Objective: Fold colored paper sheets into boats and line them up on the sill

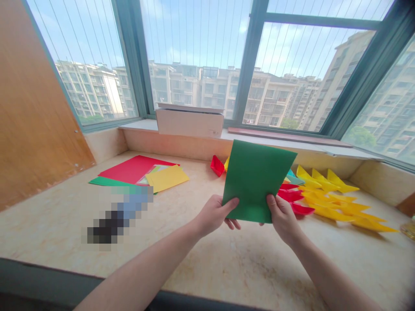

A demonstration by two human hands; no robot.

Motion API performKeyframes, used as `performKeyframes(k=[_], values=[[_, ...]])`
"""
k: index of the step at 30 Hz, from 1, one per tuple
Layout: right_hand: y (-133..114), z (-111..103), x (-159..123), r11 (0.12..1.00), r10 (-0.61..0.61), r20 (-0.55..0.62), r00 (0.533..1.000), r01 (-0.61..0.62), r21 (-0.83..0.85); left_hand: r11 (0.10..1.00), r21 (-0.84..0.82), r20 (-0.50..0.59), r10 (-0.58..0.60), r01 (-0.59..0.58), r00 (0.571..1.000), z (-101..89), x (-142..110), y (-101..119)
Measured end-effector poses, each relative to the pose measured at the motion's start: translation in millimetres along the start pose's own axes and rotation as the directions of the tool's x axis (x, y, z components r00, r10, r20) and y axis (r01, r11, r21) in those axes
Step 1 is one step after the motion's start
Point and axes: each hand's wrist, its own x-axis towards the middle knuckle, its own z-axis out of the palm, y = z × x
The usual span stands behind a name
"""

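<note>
A green sheet of paper [257,179] is held up above the counter between both hands, its face toward me. My left hand [218,211] pinches its lower left edge, thumb in front and fingers behind. At the lower right edge my right hand [283,216] grips it the same way, most of its fingers hidden behind the paper. Past the sheet's right side lie red folded paper boats [300,209] and yellow folded paper boats [343,207]. One more red paper boat [217,166] sits left of the sheet, partly beside a yellow piece that the sheet covers.
On the left of the marbled counter [194,263] lie red paper sheets [132,168], a green sheet [113,183] and yellow sheets [168,177]. A blurred-out patch [116,218] lies nearer. A white box [189,123] stands on the sill before the windows.
</note>
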Motion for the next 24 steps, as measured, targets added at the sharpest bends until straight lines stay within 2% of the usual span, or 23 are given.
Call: performKeyframes(k=[6, 8, 13, 16, 19, 24], values=[[3, -3, -2, 1.0, 0.006, 0.144, 0.99, -0.003, -0.023, 1.0, 0.026, -0.11, 0.017, -0.014, 0.994, 0.3, 0, 3], [4, -3, -2, 0.998, -0.02, 0.148, 0.989, 0.028, -0.053, 1.0, 0.025, -0.103, 0.012, -0.01, 0.995, -0.5, 0, 4], [1, 0, -4, 0.997, -0.068, 0.072, 0.995, 0.072, -0.041, 0.999, -0.001, -0.059, 0.035, -0.035, 0.998, -0.2, 0, 5], [-2, 1, -4, 0.999, -0.041, 0.142, 0.989, 0.043, -0.013, 0.998, 0.015, -0.112, 0.056, -0.054, 0.992, -0.1, -1, 7], [-3, 2, -4, 0.995, -0.004, 0.21, 0.978, 0.024, -0.094, 0.997, 0.037, -0.174, 0.072, -0.066, 0.982, -1.1, -2, 10], [-4, 3, -4, 0.973, -0.017, 0.115, 0.993, 0.043, -0.225, 0.998, 0.02, -0.131, 0.058, -0.056, 0.99, -6.8, -1, 13]])
